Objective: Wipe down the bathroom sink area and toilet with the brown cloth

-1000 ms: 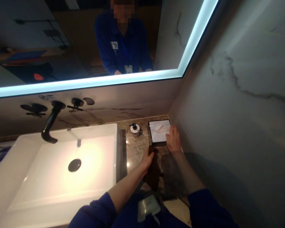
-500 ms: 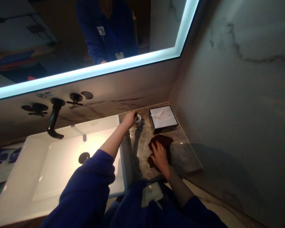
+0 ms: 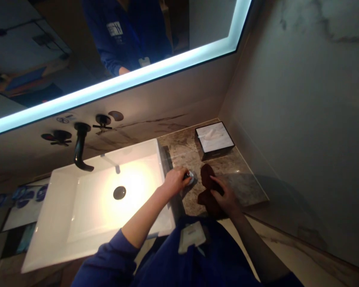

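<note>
My left hand (image 3: 176,180) is closed around a small pale container with a dark top (image 3: 191,177), over the counter just right of the basin. Its exact kind is too small to make out, and fingers cover part of it. A dark red cloth (image 3: 207,175) lies crumpled on the counter to the right. The fingers of my right hand (image 3: 226,196) are closed on its right side, thumb and forefinger pinching a fold. The two hands are a short way apart.
A tissue box (image 3: 214,138) with a marbled top stands at the back by the right wall. To the left is a white basin (image 3: 164,171) under a black spout (image 3: 80,149) and cross handles. A lit mirror (image 3: 155,75) hangs above. Purple-blue round items (image 3: 26,195) lie far left.
My left hand has drawn the small container from the back of the counter toward me. My right hand has gone from lying spread on the cloth to gathering it, and the cloth's shape has changed.
</note>
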Action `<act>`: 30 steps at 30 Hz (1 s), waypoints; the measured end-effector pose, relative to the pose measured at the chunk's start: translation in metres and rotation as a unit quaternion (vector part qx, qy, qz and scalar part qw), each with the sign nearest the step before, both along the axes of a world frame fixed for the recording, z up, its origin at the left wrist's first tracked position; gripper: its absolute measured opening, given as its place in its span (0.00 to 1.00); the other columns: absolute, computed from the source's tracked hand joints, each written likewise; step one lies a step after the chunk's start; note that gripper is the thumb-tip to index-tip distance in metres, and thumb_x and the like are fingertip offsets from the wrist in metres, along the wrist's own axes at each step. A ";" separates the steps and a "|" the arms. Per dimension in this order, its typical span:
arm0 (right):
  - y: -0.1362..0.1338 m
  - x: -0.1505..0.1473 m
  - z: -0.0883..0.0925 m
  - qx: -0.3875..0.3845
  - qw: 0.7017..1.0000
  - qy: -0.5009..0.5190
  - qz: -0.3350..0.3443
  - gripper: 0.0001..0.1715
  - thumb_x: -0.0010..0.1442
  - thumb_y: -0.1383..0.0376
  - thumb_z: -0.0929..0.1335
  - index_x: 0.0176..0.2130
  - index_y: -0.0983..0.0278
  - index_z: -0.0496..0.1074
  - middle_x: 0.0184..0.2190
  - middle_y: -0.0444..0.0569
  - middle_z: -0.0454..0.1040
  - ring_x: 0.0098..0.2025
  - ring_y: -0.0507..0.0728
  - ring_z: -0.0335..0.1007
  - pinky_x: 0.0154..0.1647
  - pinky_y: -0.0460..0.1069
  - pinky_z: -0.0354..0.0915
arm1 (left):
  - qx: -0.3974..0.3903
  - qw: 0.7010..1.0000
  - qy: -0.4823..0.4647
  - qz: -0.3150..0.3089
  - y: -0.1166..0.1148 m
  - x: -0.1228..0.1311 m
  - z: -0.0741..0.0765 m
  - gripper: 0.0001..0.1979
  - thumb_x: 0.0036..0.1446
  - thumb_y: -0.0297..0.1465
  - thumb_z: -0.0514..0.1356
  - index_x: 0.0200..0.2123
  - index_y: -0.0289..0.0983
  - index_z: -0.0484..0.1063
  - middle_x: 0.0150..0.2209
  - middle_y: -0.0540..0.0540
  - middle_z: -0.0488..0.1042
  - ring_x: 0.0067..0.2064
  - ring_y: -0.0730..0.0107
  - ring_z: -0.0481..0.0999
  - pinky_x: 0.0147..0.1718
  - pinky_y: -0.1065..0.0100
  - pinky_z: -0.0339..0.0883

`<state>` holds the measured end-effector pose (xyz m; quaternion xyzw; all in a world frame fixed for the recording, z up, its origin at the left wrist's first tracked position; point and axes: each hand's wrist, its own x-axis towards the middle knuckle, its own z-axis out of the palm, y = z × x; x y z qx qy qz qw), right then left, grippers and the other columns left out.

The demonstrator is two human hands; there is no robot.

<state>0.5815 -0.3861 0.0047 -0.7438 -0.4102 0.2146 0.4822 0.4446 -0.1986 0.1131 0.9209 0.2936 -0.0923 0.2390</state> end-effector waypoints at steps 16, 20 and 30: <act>-0.001 -0.031 0.015 -0.071 0.979 -0.070 0.179 0.26 0.55 0.69 0.61 0.51 0.65 0.75 0.53 0.60 0.65 0.56 0.64 0.62 0.57 0.61 0.64 | -0.105 0.993 -0.023 0.055 -0.030 -0.023 0.000 0.16 0.62 0.32 0.58 0.52 0.34 0.71 0.48 0.40 0.74 0.49 0.58 0.75 0.49 0.62 0.69; -0.019 -0.015 0.013 -0.106 0.985 0.013 0.132 0.25 0.53 0.66 0.62 0.48 0.63 0.76 0.53 0.57 0.68 0.56 0.64 0.65 0.58 0.61 0.64 | -0.122 0.992 -0.037 0.025 -0.030 -0.027 -0.003 0.15 0.62 0.32 0.58 0.51 0.36 0.71 0.47 0.42 0.75 0.47 0.60 0.76 0.46 0.65 0.69; 0.113 0.035 0.034 -0.226 0.879 0.145 0.395 0.19 0.45 0.69 0.62 0.36 0.65 0.77 0.38 0.49 0.78 0.43 0.59 0.72 0.53 0.56 0.67 | -0.074 0.989 -0.030 -0.128 -0.039 -0.019 -0.003 0.13 0.63 0.27 0.53 0.47 0.35 0.74 0.43 0.44 0.76 0.46 0.59 0.70 0.46 0.61 0.65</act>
